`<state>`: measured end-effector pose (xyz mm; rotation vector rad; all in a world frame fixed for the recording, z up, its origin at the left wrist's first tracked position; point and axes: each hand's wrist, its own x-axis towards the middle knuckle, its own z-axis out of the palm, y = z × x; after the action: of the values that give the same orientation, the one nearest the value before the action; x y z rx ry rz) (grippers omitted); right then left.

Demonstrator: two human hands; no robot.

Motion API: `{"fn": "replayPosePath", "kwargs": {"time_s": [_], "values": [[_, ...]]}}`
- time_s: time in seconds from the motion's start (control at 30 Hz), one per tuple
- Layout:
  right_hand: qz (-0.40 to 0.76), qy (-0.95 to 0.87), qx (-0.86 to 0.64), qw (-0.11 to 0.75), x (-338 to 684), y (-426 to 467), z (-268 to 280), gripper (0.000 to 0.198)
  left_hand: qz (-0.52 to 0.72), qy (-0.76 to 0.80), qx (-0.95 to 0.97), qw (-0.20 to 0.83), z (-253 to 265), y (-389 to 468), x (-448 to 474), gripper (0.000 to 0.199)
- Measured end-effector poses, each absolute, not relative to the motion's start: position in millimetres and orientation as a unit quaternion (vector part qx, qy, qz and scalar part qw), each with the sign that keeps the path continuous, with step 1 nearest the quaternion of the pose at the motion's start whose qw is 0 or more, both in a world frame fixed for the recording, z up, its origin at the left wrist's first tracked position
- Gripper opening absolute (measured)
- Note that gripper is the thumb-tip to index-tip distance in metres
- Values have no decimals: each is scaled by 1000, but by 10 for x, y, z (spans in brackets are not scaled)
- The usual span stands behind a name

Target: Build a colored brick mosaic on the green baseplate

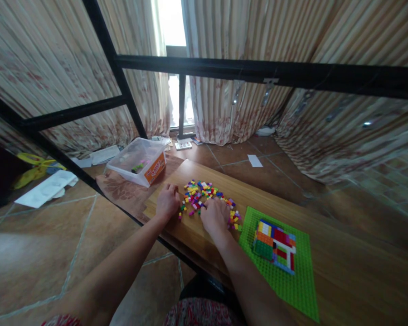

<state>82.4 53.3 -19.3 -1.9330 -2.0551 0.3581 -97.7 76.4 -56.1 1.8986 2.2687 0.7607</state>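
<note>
A loose heap of small colourful building bricks [199, 190] is spread over the wooden board [187, 233]. My left hand [169, 201] rests at the heap's left edge, its fingers curled in; whatever they may hold is hidden. Among the bricks at the near side of the heap is my right hand [216, 216], its fingers bent down and closed, the tips mostly out of sight. To its right lies a green studded baseplate [289, 290]. A block of joined bricks [267, 242] in several colours, with a white frame-like part, sits on that plate.
Beyond my left hand stands a clear plastic box [132, 156] with an orange label and a few pieces inside. A black metal rail [224, 68] crosses above the board. Papers [255, 160] and white packaging [46, 188] lie on the tiled floor before striped curtains [224, 108].
</note>
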Motion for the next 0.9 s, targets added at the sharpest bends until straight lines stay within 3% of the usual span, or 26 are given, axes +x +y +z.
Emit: {"fn": "replayPosePath", "kwargs": {"time_s": [0.13,0.33,0.5,0.6,0.77,0.9], "values": [[201,-684,-656,247,977,430,-184,17,253,742,619,44,-564,759,-966,24],[421,-554,-595,402,1346,44,-250,17,327,742,581,68,-550,797,-1011,28],[513,-461,-569,448,1566,-295,-233,23,449,725,515,87,-358,596,-962,29],[525,-455,-557,455,1680,-465,-140,21,485,659,531,220,-165,231,-649,33],[510,-477,-562,443,1828,-715,-3,17,413,506,585,481,36,-415,127,31],[487,-494,-562,450,1936,-906,42,17,350,477,612,526,73,-599,444,22]]}}
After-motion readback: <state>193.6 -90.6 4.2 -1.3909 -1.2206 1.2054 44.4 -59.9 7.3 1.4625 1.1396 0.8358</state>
